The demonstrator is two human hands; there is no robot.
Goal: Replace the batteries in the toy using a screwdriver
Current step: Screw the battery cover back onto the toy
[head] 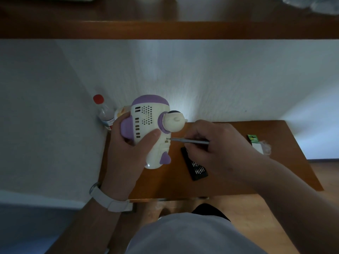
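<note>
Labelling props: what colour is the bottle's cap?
Red; the cap shows best in the head view.

(a) left forearm [88, 226]: enters at 7 o'clock, rises toward centre; white band [110, 199] on wrist.
(b) left hand [126, 147]: palm cupped round toy [146, 114] from toy's 9 o'clock side; thumb [151, 137] laid across toy's front, tip toward 2 o'clock.
(c) right forearm [293, 189]: enters at 4 o'clock, runs toward 10 o'clock.
(d) right hand [220, 149]: back toward camera, fingers curled, pinching screwdriver [190, 141]; shaft leaves hand toward 9 o'clock, tip at toy's lower body.
(e) hands near, not touching.
</note>
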